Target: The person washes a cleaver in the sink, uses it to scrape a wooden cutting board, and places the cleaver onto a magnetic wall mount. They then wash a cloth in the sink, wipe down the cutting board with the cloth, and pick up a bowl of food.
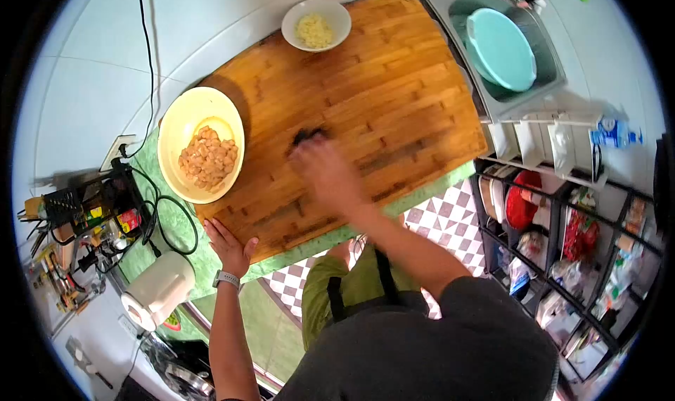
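Observation:
A large wooden cutting board (394, 70) lies on the green countertop. Over its middle, my right hand (320, 163) is smeared by motion. At its fingertips is a small dark, nearly black clump (307, 138), too blurred to name; whether the fingers grip it cannot be made out. My left hand (228, 246) rests with fingers spread at the board's near left corner, holding nothing; a watch is on that wrist. Just beyond it, a pale yellow bowl (169, 148) holds small pieces of raw-looking meat (209, 160). A white bowl (341, 27) with chopped pale yellow bits (314, 32) stands at the board's far edge.
A sink (457, 7) with a turquoise basin (500, 49) is at the far right. A white kettle (160, 288), black cables (160, 225) and a utensil rack (67, 211) are on the left. Loaded shelves (562, 239) stand at right.

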